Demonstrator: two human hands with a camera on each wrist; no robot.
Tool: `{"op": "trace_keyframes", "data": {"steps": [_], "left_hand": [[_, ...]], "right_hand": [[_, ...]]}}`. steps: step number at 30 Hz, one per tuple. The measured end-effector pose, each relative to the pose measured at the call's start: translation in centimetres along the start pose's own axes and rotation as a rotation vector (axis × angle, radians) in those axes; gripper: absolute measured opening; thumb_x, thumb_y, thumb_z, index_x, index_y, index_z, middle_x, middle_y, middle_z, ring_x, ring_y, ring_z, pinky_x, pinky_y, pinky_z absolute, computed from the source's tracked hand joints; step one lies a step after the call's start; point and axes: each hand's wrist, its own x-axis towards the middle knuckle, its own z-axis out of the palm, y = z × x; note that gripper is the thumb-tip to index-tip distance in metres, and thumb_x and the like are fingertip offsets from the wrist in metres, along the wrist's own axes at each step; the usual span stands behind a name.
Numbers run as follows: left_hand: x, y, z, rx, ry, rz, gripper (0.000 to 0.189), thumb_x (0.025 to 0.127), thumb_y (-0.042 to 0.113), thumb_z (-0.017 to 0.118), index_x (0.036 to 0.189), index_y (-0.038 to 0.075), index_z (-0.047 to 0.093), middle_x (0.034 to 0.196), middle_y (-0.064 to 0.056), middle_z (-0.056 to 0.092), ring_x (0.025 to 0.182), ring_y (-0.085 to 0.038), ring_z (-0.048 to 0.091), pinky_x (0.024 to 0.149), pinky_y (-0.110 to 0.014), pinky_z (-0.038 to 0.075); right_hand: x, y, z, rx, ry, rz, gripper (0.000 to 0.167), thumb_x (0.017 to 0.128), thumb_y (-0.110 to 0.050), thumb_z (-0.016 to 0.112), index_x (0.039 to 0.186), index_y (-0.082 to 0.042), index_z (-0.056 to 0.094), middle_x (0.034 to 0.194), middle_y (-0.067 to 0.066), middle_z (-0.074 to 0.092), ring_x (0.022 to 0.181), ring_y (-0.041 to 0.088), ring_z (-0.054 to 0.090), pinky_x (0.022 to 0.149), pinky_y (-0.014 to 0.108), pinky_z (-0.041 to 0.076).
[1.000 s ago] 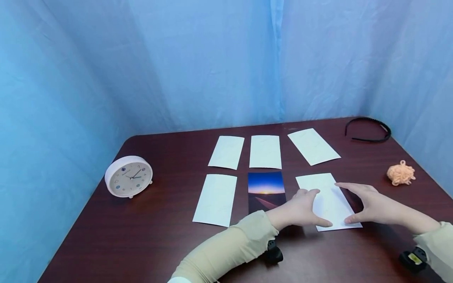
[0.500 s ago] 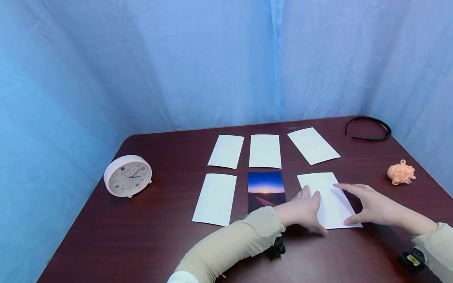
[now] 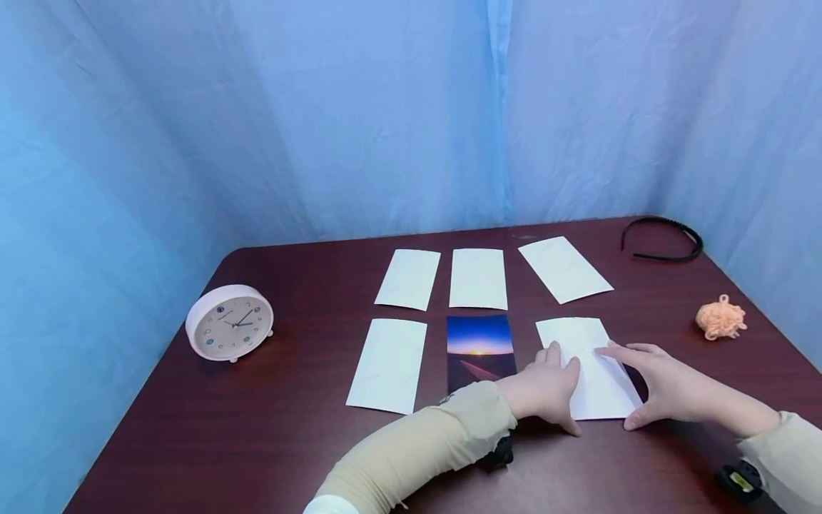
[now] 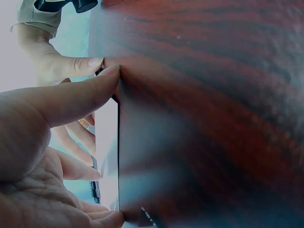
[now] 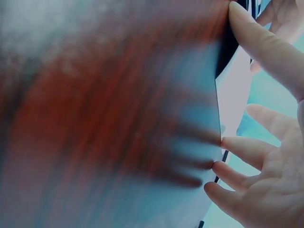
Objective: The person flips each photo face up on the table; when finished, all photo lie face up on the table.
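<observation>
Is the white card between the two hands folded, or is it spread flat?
Spread: the white card lies flat on the wood-grain table, no visible part doubled over.

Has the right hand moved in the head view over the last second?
Yes: judged against the yarn ball, the right hand has shifted slightly left and nearer the person's body.
</observation>
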Motion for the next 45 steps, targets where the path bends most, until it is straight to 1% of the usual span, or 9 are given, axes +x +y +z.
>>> {"op": "trace_keyframes", "data": {"steps": [6, 10, 14, 18, 23, 26, 29, 34, 45], "left_hand": [[-0.1, -0.1, 0.2, 0.069, 0.034, 0.025, 0.083, 0.070, 0.065, 0.070, 0.138, 0.024, 0.044, 0.137, 0.000, 0.038, 0.120, -0.012, 0.037, 0.092, -0.020, 0.041], [0.0, -0.1, 0.3, 0.110, 0.042, 0.024, 0.074, 0.074, 0.066, 0.066, 0.135, 0.029, 0.047, 0.135, 0.001, 0.041, 0.118, -0.012, 0.039, 0.087, -0.020, 0.043], [0.0, -0.2, 0.4, 0.143, 0.032, 0.043, 0.066, 0.079, 0.066, 0.061, 0.135, 0.033, 0.048, 0.137, 0.001, 0.040, 0.121, -0.013, 0.038, 0.091, -0.021, 0.042], [-0.1, -0.7, 0.3, 0.163, 0.013, 0.120, 0.058, 0.087, 0.060, 0.053, 0.138, 0.034, 0.046, 0.136, 0.001, 0.044, 0.124, -0.013, 0.038, 0.099, -0.023, 0.037], [-0.3, -1.7, -0.1, 0.122, -0.001, 0.240, 0.045, 0.098, 0.049, 0.041, 0.138, 0.029, 0.049, 0.131, 0.004, 0.054, 0.129, -0.010, 0.040, 0.109, -0.022, 0.026], [-0.5, -2.2, -0.3, 0.008, 0.050, 0.279, 0.034, 0.101, 0.039, 0.039, 0.124, 0.025, 0.060, 0.111, 0.010, 0.063, 0.109, -0.002, 0.052, 0.097, -0.016, 0.035], [-0.7, -2.6, -0.4, -0.106, 0.152, 0.283, 0.027, 0.102, 0.031, 0.042, 0.108, 0.024, 0.067, 0.083, 0.014, 0.060, 0.078, 0.001, 0.052, 0.073, -0.012, 0.039], [-0.8, -3.4, -0.6, -0.301, 0.313, 0.228, 0.021, 0.099, 0.027, 0.049, 0.101, 0.020, 0.070, 0.067, 0.012, 0.050, 0.063, 0.000, 0.046, 0.060, -0.009, 0.034], [-0.9, -4.9, -0.7, -0.809, 0.457, 0.179, 0.017, 0.096, 0.020, 0.057, 0.086, 0.012, 0.067, 0.071, -0.005, 0.066, 0.048, -0.001, 0.042, 0.050, -0.012, 0.036]], "right_hand": [[-0.2, -0.2, 0.1, -0.048, 0.028, -0.034, 0.088, 0.052, -0.035, 0.090, 0.128, -0.004, 0.055, 0.129, 0.027, 0.053, 0.113, 0.044, 0.044, 0.081, 0.054, 0.046], [-0.2, 0.3, 0.2, -0.100, 0.064, -0.118, 0.072, 0.056, -0.035, 0.089, 0.119, -0.008, 0.065, 0.130, 0.023, 0.055, 0.113, 0.038, 0.047, 0.083, 0.038, 0.047], [-0.3, 1.0, 0.3, -0.101, 0.109, -0.236, 0.052, 0.061, -0.030, 0.086, 0.109, -0.017, 0.072, 0.127, 0.004, 0.061, 0.123, 0.007, 0.042, 0.082, 0.015, 0.042], [-0.2, 1.2, -0.3, -0.034, 0.118, -0.329, 0.042, 0.067, -0.022, 0.084, 0.108, -0.019, 0.073, 0.121, -0.007, 0.065, 0.119, -0.020, 0.034, 0.084, 0.001, 0.035], [0.0, 1.0, -1.1, 0.023, 0.098, -0.332, 0.036, 0.074, -0.016, 0.079, 0.109, -0.017, 0.071, 0.106, -0.008, 0.069, 0.099, -0.013, 0.052, 0.074, 0.003, 0.039], [-0.1, 0.7, -1.4, 0.071, 0.127, -0.307, 0.030, 0.077, -0.012, 0.076, 0.107, -0.014, 0.070, 0.097, -0.010, 0.071, 0.089, -0.011, 0.056, 0.066, 0.009, 0.041], [-0.2, 0.3, -1.5, 0.142, 0.196, -0.242, 0.026, 0.079, -0.008, 0.074, 0.104, -0.010, 0.070, 0.087, -0.015, 0.070, 0.080, -0.009, 0.057, 0.061, 0.011, 0.040], [-0.3, -0.3, -1.8, 0.245, 0.302, -0.065, 0.022, 0.081, -0.010, 0.073, 0.103, -0.006, 0.069, 0.078, -0.018, 0.068, 0.074, -0.007, 0.058, 0.059, 0.012, 0.040], [-0.2, 0.6, -2.1, 0.397, 0.412, 0.003, 0.014, 0.083, -0.004, 0.070, 0.095, -0.011, 0.070, 0.081, -0.015, 0.067, 0.068, -0.002, 0.058, 0.055, 0.016, 0.046]]}}
